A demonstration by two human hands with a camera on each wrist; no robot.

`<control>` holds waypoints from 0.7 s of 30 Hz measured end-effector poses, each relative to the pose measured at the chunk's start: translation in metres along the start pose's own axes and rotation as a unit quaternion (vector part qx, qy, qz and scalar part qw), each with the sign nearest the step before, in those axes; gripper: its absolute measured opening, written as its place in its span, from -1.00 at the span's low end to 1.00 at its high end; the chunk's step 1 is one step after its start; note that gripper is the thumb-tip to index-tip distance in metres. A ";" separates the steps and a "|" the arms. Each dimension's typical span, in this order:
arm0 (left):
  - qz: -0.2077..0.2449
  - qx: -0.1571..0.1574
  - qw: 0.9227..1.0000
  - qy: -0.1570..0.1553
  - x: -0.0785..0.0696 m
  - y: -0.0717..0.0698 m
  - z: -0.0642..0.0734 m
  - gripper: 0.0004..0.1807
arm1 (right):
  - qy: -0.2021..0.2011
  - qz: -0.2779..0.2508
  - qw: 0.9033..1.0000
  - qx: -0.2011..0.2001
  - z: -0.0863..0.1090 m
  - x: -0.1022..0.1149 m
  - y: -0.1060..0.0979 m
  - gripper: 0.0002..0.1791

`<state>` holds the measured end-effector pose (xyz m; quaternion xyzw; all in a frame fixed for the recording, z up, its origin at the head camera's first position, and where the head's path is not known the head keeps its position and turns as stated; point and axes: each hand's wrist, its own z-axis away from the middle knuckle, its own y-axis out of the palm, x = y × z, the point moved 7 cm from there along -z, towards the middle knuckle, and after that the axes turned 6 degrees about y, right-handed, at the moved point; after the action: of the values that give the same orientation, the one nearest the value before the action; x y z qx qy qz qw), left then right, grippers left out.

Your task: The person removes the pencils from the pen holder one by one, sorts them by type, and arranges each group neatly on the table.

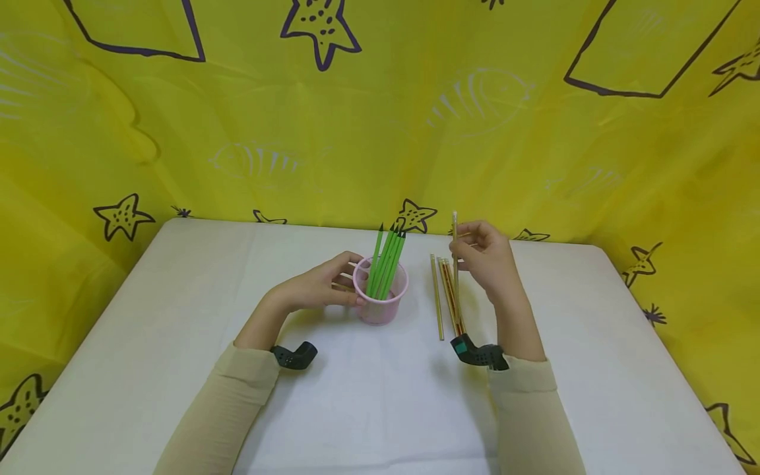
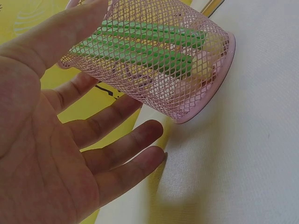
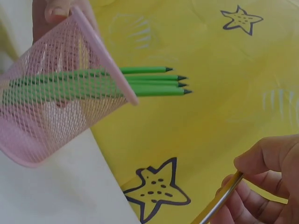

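Note:
A pink mesh pencil cup (image 1: 380,311) stands upright on the table, with several green pencils (image 1: 386,267) in it, dark tips up. My left hand (image 1: 323,282) holds the cup from its left side, thumb at the near side and fingers spread around the far side; the lower fingers (image 2: 126,144) hang apart from the mesh in the left wrist view. Between thumb and fingertips, my right hand (image 1: 485,254) pinches a gold pencil (image 3: 223,198) upright, to the right of the cup. Below it lie more gold pencils (image 1: 448,290), partly overlapped by the held one.
A white cloth covers the table (image 1: 356,409). Behind it hangs a yellow curtain (image 1: 368,132) with stars and fish drawn on it. A single gold pencil (image 1: 437,303) lies a little left of the others. Dark wrist cameras (image 1: 295,356) sit on both wrists.

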<state>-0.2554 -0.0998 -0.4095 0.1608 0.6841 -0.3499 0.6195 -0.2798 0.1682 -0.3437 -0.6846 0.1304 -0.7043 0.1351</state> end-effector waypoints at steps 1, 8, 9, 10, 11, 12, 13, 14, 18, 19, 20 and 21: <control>0.000 0.000 1.000 0.000 0.000 0.000 0.000 -0.30 | 0.006 0.008 1.000 0.000 -0.001 -0.003 -0.001 -0.63; -0.001 0.004 1.000 0.006 0.000 0.001 0.000 -0.31 | 0.030 0.083 0.996 -0.022 -0.007 -0.019 -0.006 -0.65; -0.001 0.004 1.000 0.006 0.000 0.001 -0.001 -0.31 | 0.031 0.100 0.994 -0.027 -0.008 -0.021 -0.007 -0.66; -0.001 0.004 1.000 0.006 0.000 0.001 -0.001 -0.31 | 0.034 0.115 0.992 -0.031 -0.008 -0.023 -0.008 -0.66; -0.002 0.004 1.000 0.005 0.001 0.001 -0.001 -0.31 | 0.036 0.131 0.990 -0.033 -0.009 -0.025 -0.009 -0.65; -0.002 0.004 1.000 0.005 0.001 0.001 -0.001 -0.31 | 0.039 0.144 0.988 -0.035 -0.009 -0.026 -0.010 -0.65; -0.002 0.004 1.000 0.004 0.001 0.001 -0.001 -0.31 | 0.041 0.160 0.986 -0.035 -0.009 -0.028 -0.010 -0.65; -0.002 0.003 1.000 0.003 0.001 0.001 -0.001 -0.31 | 0.044 0.173 0.983 -0.034 -0.010 -0.030 -0.010 -0.65; 0.000 0.003 1.000 0.004 0.002 0.000 -0.001 -0.31 | 0.056 0.211 0.976 -0.022 -0.013 -0.038 -0.009 -0.64; 0.001 0.004 1.000 0.005 0.002 0.001 -0.001 -0.31 | 0.058 0.220 0.974 -0.018 -0.013 -0.040 -0.009 -0.63; 0.001 0.004 1.000 0.006 0.001 0.001 -0.001 -0.31 | 0.062 0.226 0.972 -0.013 -0.014 -0.042 -0.008 -0.63; 0.000 0.004 1.000 0.006 0.001 0.001 -0.001 -0.31 | 0.065 0.231 0.971 -0.009 -0.014 -0.044 -0.008 -0.63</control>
<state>-0.2555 -0.0991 -0.4108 0.1659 0.6863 -0.3516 0.6147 -0.2932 0.1915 -0.3824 -0.5900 0.2999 -0.6956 0.2793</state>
